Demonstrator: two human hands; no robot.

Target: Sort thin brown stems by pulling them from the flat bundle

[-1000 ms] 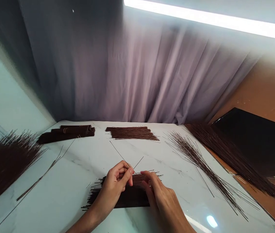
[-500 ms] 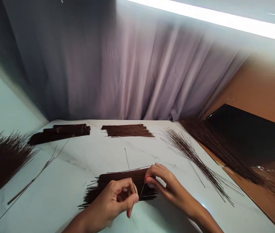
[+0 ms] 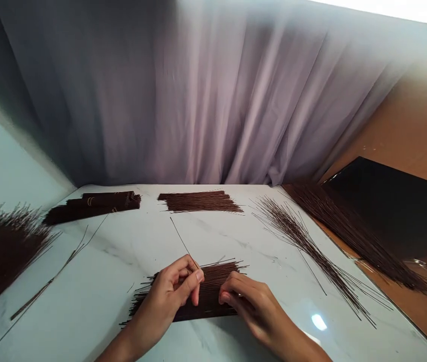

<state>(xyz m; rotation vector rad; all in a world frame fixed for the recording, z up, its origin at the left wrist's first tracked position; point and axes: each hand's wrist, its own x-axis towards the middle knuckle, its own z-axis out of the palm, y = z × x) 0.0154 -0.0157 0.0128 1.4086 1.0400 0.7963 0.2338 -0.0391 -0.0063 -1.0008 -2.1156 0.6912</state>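
My left hand (image 3: 170,291) is closed in a pinch on a thin dark brown stick (image 3: 179,235), which slants up and away to the left from the fingertips. Below both hands lies a pile of similar dark brown sticks (image 3: 211,296), laid roughly side by side on the white table. My right hand (image 3: 253,304) is over the right end of that pile, its thumb and fingers pressed together. Whatever those fingertips hold, if anything, is hidden.
Bundles tied with pale bands (image 3: 96,202) lie at the back left, beside a flat stack of sticks (image 3: 200,201). A large heap (image 3: 6,256) fills the left edge. Loose longer stems (image 3: 304,246) spread at the right, near a black sheet (image 3: 383,211).
My left hand has moved up and left, carrying the stick, which now leans further left. My right hand has come slightly down, and the stick end near its fingers no longer shows.
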